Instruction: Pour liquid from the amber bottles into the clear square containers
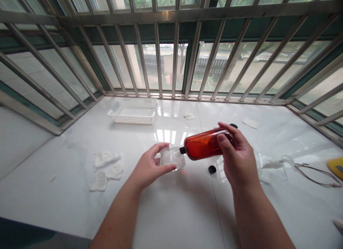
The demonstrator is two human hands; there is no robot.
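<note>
My left hand (152, 163) is closed around a small clear bottle (171, 158), thumb and fingers on its sides, its mouth facing right. In my right hand (235, 152) is a red-amber bottle (202, 144), tipped nearly on its side with its black neck pointing left. That neck meets the mouth of the clear bottle; whether liquid flows I cannot tell. A black cap (212, 169) lies on the white tabletop (182, 213) below the amber bottle. Just behind my right fingers a black round piece (233, 126) shows, partly hidden.
A white perforated basket (132, 116) stands at the back left. Crumpled white wipes (107, 168) lie left of my hand. On the right are a clear glass container (273, 167), a thin cord (317, 174) and a yellow object (335, 167). Metal window bars (175, 59) close off the back.
</note>
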